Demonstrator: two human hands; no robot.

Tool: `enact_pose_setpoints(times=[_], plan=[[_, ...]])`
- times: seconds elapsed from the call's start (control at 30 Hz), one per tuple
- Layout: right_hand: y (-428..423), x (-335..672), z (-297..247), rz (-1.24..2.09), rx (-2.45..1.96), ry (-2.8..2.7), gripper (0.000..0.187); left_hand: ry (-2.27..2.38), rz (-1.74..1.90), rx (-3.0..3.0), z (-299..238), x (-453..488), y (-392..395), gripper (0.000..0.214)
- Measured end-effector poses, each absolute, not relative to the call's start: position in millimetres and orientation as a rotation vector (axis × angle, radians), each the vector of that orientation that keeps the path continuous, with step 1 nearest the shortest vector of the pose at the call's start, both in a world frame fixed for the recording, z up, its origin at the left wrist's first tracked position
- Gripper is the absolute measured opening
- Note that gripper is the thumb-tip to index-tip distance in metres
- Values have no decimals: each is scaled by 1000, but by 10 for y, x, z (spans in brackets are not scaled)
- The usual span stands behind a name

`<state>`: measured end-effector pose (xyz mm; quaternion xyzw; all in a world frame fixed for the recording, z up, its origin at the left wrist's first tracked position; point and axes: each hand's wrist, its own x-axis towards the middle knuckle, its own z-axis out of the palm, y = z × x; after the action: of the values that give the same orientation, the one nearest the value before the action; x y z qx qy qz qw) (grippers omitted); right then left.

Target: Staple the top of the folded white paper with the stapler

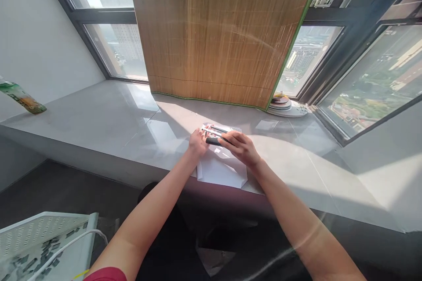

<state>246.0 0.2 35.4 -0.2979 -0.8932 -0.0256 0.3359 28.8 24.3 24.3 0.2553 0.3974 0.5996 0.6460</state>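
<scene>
A white folded sheet of paper (221,170) lies on the grey window ledge (108,118) in front of me. Beyond it sits a clear plastic pack (227,131) holding pens. My left hand (198,142) rests at the pack's left edge, fingers curled on it. My right hand (240,147) is closed around a dark pen (215,141) that lies across the paper's far end, between the two hands.
A bamboo blind (224,30) leans against the window behind the paper. A stack of plates (285,105) stands at the ledge's back right. A green bottle (21,96) lies at the far left. A white perforated rack (36,232) is at lower left.
</scene>
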Motion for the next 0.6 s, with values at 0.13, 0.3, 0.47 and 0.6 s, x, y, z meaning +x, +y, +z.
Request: enact_pose_setpoints(times=[0.13,0.3,0.47,0.6], plan=[[3,2459,356,-74,-820,-2260,30,880,1417,487,265,222,290,32],[94,2447,301,-16,-1055,-1769,18,856,1610,481,286,-17,313,21],[184,2467,212,312,-1292,-1645,28,922,1647,850,277,-55,219,11],[193,2453,156,527,-1254,-1741,22,1100,1527,1440,273,85,11,25]])
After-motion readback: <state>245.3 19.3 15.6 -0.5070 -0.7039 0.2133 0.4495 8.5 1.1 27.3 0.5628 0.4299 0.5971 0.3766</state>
